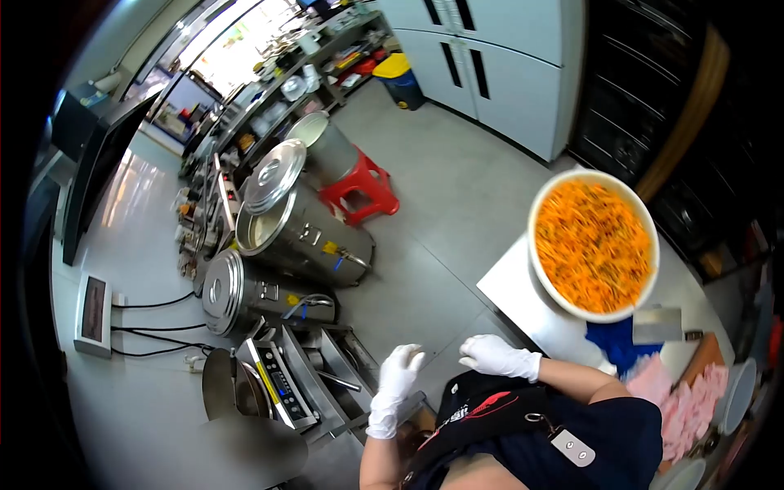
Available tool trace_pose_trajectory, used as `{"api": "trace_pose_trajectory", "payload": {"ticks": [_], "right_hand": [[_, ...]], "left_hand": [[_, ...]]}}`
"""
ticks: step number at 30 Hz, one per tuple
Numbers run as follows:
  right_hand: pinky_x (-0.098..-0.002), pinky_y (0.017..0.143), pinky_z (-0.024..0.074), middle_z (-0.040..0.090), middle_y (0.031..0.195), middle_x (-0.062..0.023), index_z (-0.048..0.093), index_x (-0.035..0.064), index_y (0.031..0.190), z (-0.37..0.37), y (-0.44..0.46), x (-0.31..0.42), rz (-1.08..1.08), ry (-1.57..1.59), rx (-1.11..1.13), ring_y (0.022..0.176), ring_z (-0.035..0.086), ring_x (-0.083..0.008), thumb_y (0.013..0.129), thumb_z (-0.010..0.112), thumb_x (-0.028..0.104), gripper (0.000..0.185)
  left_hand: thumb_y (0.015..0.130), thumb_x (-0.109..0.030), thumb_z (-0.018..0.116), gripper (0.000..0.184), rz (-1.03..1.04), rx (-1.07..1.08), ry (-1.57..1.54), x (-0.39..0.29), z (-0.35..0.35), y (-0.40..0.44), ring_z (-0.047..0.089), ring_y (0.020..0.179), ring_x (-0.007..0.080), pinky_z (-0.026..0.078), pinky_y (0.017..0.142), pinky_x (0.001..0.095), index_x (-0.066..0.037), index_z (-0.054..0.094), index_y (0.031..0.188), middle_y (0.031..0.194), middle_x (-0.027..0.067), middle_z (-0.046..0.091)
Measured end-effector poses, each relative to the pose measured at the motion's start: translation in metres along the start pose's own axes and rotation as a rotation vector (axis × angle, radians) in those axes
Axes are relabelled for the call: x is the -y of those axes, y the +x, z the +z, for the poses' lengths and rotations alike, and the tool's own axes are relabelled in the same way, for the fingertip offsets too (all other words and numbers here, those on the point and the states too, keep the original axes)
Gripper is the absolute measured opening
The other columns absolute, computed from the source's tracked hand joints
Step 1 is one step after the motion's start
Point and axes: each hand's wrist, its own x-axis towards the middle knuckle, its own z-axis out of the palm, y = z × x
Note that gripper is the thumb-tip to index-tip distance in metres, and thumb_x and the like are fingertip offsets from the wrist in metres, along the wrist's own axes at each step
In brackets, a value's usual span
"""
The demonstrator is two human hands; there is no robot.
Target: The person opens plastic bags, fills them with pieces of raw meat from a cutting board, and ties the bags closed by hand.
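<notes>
Both of my hands wear white gloves and are raised in front of my dark apron (pixel 490 404). My left hand (pixel 396 384) hangs beside the metal counter unit, its fingers loosely bent and slightly apart with nothing visible in them. Facing it across a small gap is my right hand (pixel 500 358), also without an object, thumb and fingers parted. To the right, a large white tub (pixel 535 273) full of shredded orange vegetable (pixel 592 245) stands on a white table (pixel 510 278). A cleaver (pixel 656 325) and a blue cloth (pixel 612 343) lie beside the tub.
Large steel pots (pixel 318 237) line the left, one with its lid (pixel 276 175) tilted up. Behind them is a red stool (pixel 363 189) under another pot. A control panel (pixel 282 384) sits near my left. Pink material (pixel 690 408) lies right; refrigerator doors (pixel 514 90) stand at the back.
</notes>
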Motion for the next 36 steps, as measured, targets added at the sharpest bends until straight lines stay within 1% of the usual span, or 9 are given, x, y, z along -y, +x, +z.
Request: {"api": "trace_pose_trajectory", "payload": {"ticks": [2, 3, 4, 9, 14, 26, 31, 35, 36], "right_hand": [[-0.0427, 0.075, 0.0488, 0.061, 0.083, -0.0168, 0.061, 0.0025, 0.082, -0.012, 0.060, 0.001, -0.066, 0.005, 0.020, 0.084, 0.061, -0.0337, 0.084, 0.056, 0.027, 0.025], [-0.0422, 0.076, 0.0486, 0.061, 0.081, -0.0156, 0.061, 0.0026, 0.082, -0.019, 0.087, 0.001, -0.094, 0.018, -0.011, 0.082, 0.060, -0.0335, 0.085, 0.056, 0.027, 0.025], [-0.0404, 0.081, 0.0466, 0.062, 0.089, -0.0137, 0.062, 0.0029, 0.087, -0.032, 0.114, 0.006, -0.033, 0.043, 0.059, 0.092, 0.059, -0.0314, 0.086, 0.055, 0.028, 0.026], [-0.0423, 0.077, 0.0469, 0.062, 0.087, -0.0146, 0.062, 0.0037, 0.086, -0.052, 0.230, -0.027, 0.006, 0.194, -0.068, 0.086, 0.059, -0.0330, 0.085, 0.056, 0.028, 0.025], [-0.0422, 0.077, 0.0476, 0.063, 0.088, -0.0143, 0.062, 0.0039, 0.088, -0.053, 0.328, -0.096, 0.144, 0.087, -0.085, 0.087, 0.060, -0.0324, 0.085, 0.055, 0.028, 0.026], [-0.0406, 0.078, 0.0491, 0.066, 0.093, -0.0195, 0.062, 0.0016, 0.103, -0.176, 0.416, -0.285, 0.901, 0.122, -0.267, 0.089, 0.063, -0.0348, 0.083, 0.061, 0.027, 0.032], [-0.0382, 0.075, 0.0500, 0.067, 0.089, -0.0175, 0.063, 0.0014, 0.100, -0.279, 0.497, -0.380, 0.904, 0.077, -0.207, 0.084, 0.065, -0.0313, 0.083, 0.063, 0.025, 0.029], [-0.0394, 0.076, 0.0497, 0.067, 0.089, -0.0176, 0.063, 0.0024, 0.100, -0.370, 0.615, -0.446, 0.681, -0.078, -0.212, 0.084, 0.064, -0.0325, 0.084, 0.061, 0.025, 0.028], [-0.0397, 0.077, 0.0495, 0.067, 0.090, -0.0175, 0.063, 0.0025, 0.101, -0.391, 0.650, -0.457, 0.630, -0.090, -0.209, 0.085, 0.064, -0.0325, 0.084, 0.060, 0.024, 0.028]], "left_hand": [[0.084, -0.014, 0.063, 0.022, -0.208, -0.057, -0.138, 0.044, -0.020, 0.013, 0.064, 0.080, 0.0183, 0.050, 0.073, 0.0287, 0.001, 0.063, 0.101, 0.089, 0.0108, 0.066], [0.084, -0.020, 0.063, 0.025, -0.299, -0.087, -0.167, 0.049, -0.036, 0.020, 0.064, 0.091, 0.0269, 0.049, 0.081, 0.0331, -0.002, 0.065, 0.101, 0.098, 0.0143, 0.066], [0.084, -0.019, 0.063, 0.025, -0.329, -0.127, -0.111, 0.072, -0.042, 0.027, 0.065, 0.090, 0.0253, 0.049, 0.080, 0.0319, -0.001, 0.065, 0.101, 0.098, 0.0151, 0.066], [0.083, -0.022, 0.063, 0.028, -0.646, -0.045, -0.072, 0.146, -0.074, 0.091, 0.066, 0.088, 0.0257, 0.050, 0.078, 0.0338, 0.000, 0.066, 0.100, 0.092, 0.0155, 0.068], [0.083, -0.025, 0.064, 0.029, -0.438, -0.015, 0.026, 0.202, -0.105, 0.230, 0.064, 0.093, 0.0288, 0.049, 0.081, 0.0357, -0.002, 0.066, 0.100, 0.098, 0.0152, 0.067], [0.083, -0.020, 0.063, 0.020, 0.267, 0.083, -0.126, 0.106, -0.100, 0.656, 0.062, 0.080, 0.0282, 0.050, 0.071, 0.0345, -0.007, 0.064, 0.098, 0.089, 0.0108, 0.062], [0.083, -0.018, 0.065, 0.019, 0.153, 0.047, -0.216, 0.091, -0.092, 0.794, 0.062, 0.074, 0.0240, 0.049, 0.068, 0.0316, -0.005, 0.065, 0.097, 0.086, 0.0103, 0.063], [0.082, -0.016, 0.065, 0.019, 0.030, -0.048, -0.277, 0.094, -0.122, 0.886, 0.060, 0.071, 0.0182, 0.049, 0.068, 0.0292, -0.003, 0.066, 0.096, 0.082, 0.0099, 0.063], [0.083, -0.018, 0.064, 0.019, -0.013, -0.067, -0.307, 0.096, -0.135, 0.905, 0.064, 0.076, 0.0224, 0.050, 0.070, 0.0308, -0.004, 0.066, 0.095, 0.087, 0.0100, 0.065]]}}
